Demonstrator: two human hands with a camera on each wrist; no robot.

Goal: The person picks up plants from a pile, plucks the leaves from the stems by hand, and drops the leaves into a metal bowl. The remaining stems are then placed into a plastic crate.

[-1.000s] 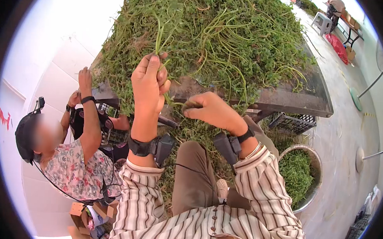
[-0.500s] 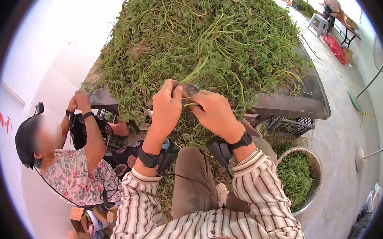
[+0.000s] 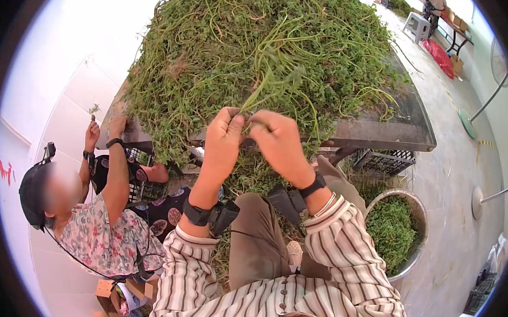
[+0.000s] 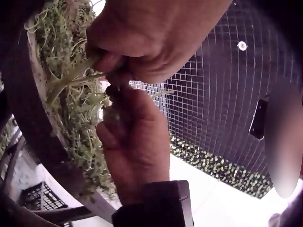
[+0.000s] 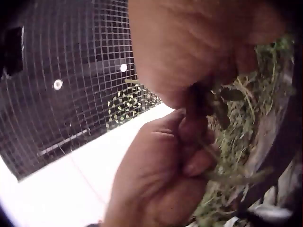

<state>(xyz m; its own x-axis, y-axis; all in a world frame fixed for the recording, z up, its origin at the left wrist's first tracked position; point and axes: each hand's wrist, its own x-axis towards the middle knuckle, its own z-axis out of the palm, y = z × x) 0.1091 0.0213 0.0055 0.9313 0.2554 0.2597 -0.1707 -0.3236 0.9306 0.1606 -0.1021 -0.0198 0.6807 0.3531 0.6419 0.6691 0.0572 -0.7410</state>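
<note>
My left hand (image 3: 223,140) grips a small bunch of leafy green stems (image 3: 259,93), their tops pointing up over the heap. Close against it, my right hand (image 3: 280,145) has its fingers curled in and pinches at the lower part of the bunch. The fingertips of both hands meet in the left wrist view, where the stems (image 4: 66,82) leave the left hand and a thin stem piece (image 4: 163,93) sticks out beside the hands. Behind them a large heap of green plants (image 3: 225,49) covers the dark table (image 3: 391,133).
To the left sits another person (image 3: 106,237), hands raised at the table's edge. A round tub (image 3: 420,222) of cut greens stands on the right. Under the table is a black crate (image 3: 384,162). Farther right are a standing fan (image 3: 499,70) and a red bag (image 3: 438,58).
My left hand has come down and right from its raised spot, bringing the bunch to my right hand. The right hand has lifted and closed in on it. The person at left has moved their hands apart.
</note>
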